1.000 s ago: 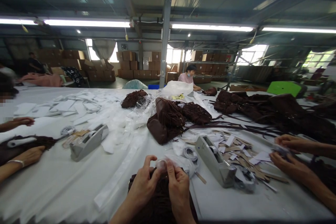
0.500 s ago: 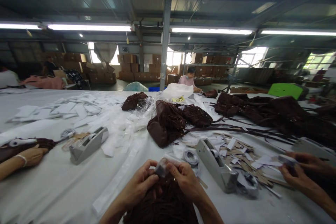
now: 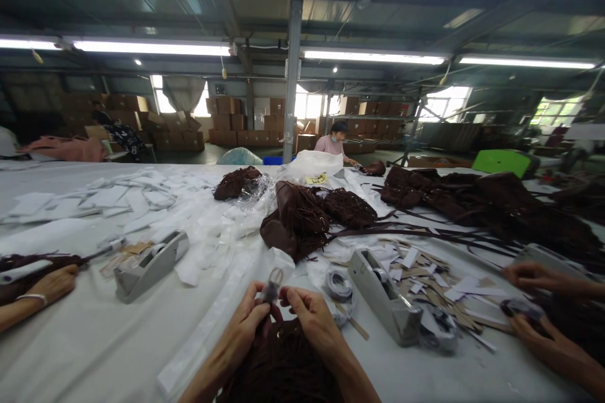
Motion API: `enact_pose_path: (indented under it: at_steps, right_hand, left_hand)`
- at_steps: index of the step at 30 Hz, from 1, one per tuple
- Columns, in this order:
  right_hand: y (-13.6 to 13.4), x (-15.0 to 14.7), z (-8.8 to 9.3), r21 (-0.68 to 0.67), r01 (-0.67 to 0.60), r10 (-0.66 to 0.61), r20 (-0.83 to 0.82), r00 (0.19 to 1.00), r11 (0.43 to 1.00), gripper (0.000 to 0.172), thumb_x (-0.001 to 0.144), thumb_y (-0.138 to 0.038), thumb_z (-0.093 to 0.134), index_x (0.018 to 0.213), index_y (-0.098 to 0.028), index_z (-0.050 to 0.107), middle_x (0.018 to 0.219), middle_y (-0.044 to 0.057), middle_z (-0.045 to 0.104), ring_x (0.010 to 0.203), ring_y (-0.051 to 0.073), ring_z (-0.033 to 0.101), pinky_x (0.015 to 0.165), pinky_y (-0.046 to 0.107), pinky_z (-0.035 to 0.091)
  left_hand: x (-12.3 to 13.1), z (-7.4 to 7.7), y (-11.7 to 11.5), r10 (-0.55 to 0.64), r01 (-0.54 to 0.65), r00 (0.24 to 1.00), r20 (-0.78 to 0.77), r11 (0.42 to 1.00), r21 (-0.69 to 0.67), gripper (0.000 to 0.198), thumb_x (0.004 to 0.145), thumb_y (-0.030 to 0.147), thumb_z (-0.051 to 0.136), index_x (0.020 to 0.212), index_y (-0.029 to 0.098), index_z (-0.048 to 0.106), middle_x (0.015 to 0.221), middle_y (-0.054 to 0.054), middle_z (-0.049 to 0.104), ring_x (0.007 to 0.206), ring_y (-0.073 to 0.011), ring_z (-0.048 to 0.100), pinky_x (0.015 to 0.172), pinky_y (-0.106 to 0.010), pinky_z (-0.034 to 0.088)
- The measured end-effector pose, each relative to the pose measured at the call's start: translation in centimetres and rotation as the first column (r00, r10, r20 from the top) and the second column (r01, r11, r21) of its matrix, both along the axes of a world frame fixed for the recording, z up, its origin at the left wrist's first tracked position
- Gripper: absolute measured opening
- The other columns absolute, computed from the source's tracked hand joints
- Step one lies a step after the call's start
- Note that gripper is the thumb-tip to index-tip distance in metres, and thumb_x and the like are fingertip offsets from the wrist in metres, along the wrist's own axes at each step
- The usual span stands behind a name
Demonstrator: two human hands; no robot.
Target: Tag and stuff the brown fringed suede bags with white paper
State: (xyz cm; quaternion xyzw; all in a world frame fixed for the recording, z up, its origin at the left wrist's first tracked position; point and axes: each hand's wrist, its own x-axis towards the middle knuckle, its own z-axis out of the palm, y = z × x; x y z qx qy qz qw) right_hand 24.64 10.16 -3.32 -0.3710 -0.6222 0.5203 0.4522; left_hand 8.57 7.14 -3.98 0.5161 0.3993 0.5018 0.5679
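Observation:
My left hand point(image 3: 243, 321) pinches a small wrapped piece point(image 3: 271, 286), greyish and see-through, with a pale loop standing up at its top. Close beside it, my right hand point(image 3: 312, 321) has thumb and fingers drawn together; what is between them, if anything, is hidden. Below both hands lies a dark brown fringed bag point(image 3: 283, 368) with a small metal eyelet near its top edge. To the right of my right hand are a coil of grey wrapped strap point(image 3: 339, 286) and a grey tape dispenser point(image 3: 385, 299).
Brown fringed bags point(image 3: 297, 217) lie mid-table, with more bags point(image 3: 472, 201) at right. A second tape dispenser point(image 3: 151, 267) and white sheets point(image 3: 101, 195) are at left. Cardboard strips point(image 3: 439, 283) lie at right. Co-workers' hands point(image 3: 59, 283) work on both sides; another person point(image 3: 331, 145) sits opposite.
The wrapped piece has turned upright, its loop now showing in my left hand. My right hand has come off its wrapping and sits slightly lower. The right co-worker's hands have moved apart.

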Motion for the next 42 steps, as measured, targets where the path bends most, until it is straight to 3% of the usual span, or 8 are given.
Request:
enact_pose_path:
  at_steps: [5, 13, 20, 25, 28, 32, 36, 42]
  right_hand:
    - [-0.3, -0.9, 0.5, -0.030, -0.076, 0.073, -0.083, 0.994, 0.997, 0.034, 0.081, -0.048, 0.064, 0.080, -0.016, 0.074, 0.073, 0.002, 0.068, 0.074, 0.017, 0.060, 0.070, 0.024, 0.043]
    - [0.0, -1.7, -2.7, -0.253, 0.128, -0.169, -0.147, 0.975, 0.959, 0.040, 0.067, -0.052, 0.074, 0.068, -0.012, 0.071, 0.056, -0.001, 0.057, 0.050, 0.010, 0.044, 0.048, 0.021, 0.033]
    - [0.0, -1.8, -2.8, -0.127, 0.206, -0.217, -0.078, 0.973, 0.970, 0.040, 0.074, -0.051, 0.069, 0.069, -0.012, 0.072, 0.060, 0.001, 0.061, 0.057, 0.012, 0.048, 0.053, 0.022, 0.036]
    - [-0.2, -1.5, -2.4, -0.069, 0.148, -0.147, 0.019, 0.989, 0.987, 0.040, 0.078, -0.049, 0.065, 0.067, -0.012, 0.071, 0.059, 0.002, 0.062, 0.056, 0.012, 0.048, 0.053, 0.022, 0.035]
    - [-0.7, -1.5, -1.7, -0.032, 0.098, -0.095, 0.069, 0.993, 0.995, 0.040, 0.081, -0.048, 0.062, 0.063, -0.012, 0.069, 0.056, 0.001, 0.060, 0.054, 0.012, 0.048, 0.052, 0.022, 0.035]
    - [-1.4, -2.0, -1.2, 0.040, 0.048, -0.054, 0.142, 0.988, 0.998, 0.038, 0.084, -0.041, 0.059, 0.059, -0.014, 0.068, 0.058, 0.001, 0.063, 0.055, 0.012, 0.052, 0.055, 0.022, 0.036]
    - [-1.7, -2.8, -1.6, 0.074, 0.076, -0.089, 0.203, 0.975, 0.994, 0.038, 0.086, -0.040, 0.056, 0.061, -0.014, 0.070, 0.058, 0.002, 0.064, 0.057, 0.013, 0.053, 0.057, 0.023, 0.037]
    - [-0.8, -3.8, -2.9, -0.175, 0.038, -0.055, -0.091, 0.994, 0.984, 0.035, 0.077, -0.047, 0.067, 0.075, -0.013, 0.070, 0.056, -0.001, 0.057, 0.053, 0.011, 0.046, 0.052, 0.021, 0.036]
  left_hand:
    - [-0.1, -0.5, 0.6, 0.001, -0.001, 1.000, -0.004, 1.000, 0.010, 0.033, 0.084, 0.051, 0.054, 0.088, 0.019, 0.046, 0.057, 0.005, 0.055, 0.042, -0.0061, 0.044, 0.040, -0.016, 0.031]
    - [-0.1, -1.7, 0.8, 0.046, -0.053, 0.981, -0.187, 0.998, -0.035, 0.046, 0.084, 0.062, 0.044, 0.098, 0.019, 0.048, 0.046, 0.009, 0.047, 0.032, -0.0053, 0.034, 0.033, -0.016, 0.020]
    - [-1.0, -1.9, 0.3, -0.047, 0.048, 0.999, 0.024, 0.997, -0.061, 0.048, 0.085, 0.034, 0.049, 0.126, 0.018, 0.031, 0.063, 0.004, 0.059, 0.042, -0.0074, 0.043, 0.039, -0.017, 0.026]
    - [-1.8, -2.6, 0.4, -0.166, 0.163, 0.964, 0.206, 0.986, 0.032, 0.066, 0.087, 0.032, 0.054, 0.140, 0.019, 0.016, 0.077, -0.003, 0.066, 0.055, -0.0116, 0.059, 0.054, -0.021, 0.042]
    - [-2.0, -3.1, 0.4, -0.183, 0.181, 0.957, 0.223, 0.983, 0.031, 0.070, 0.087, 0.035, 0.056, 0.141, 0.023, 0.014, 0.082, -0.004, 0.067, 0.049, -0.0130, 0.061, 0.048, -0.022, 0.042]
    - [-1.8, -3.4, 0.5, -0.097, 0.102, 0.988, 0.120, 0.994, -0.037, 0.066, 0.086, 0.045, 0.055, 0.138, 0.022, 0.020, 0.070, 0.000, 0.065, 0.043, -0.0123, 0.057, 0.042, -0.020, 0.041]
    - [-1.2, -3.0, 0.4, 0.086, -0.088, 0.995, -0.060, 0.995, -0.040, 0.060, 0.085, 0.054, 0.050, 0.129, 0.017, 0.032, 0.051, 0.007, 0.054, 0.034, -0.0075, 0.041, 0.033, -0.015, 0.027]
    - [-0.5, -2.2, 0.5, 0.113, -0.112, 0.992, -0.062, 0.993, 0.025, 0.059, 0.087, 0.046, 0.046, 0.133, 0.017, 0.026, 0.048, 0.010, 0.049, 0.035, -0.0076, 0.033, 0.036, -0.017, 0.023]
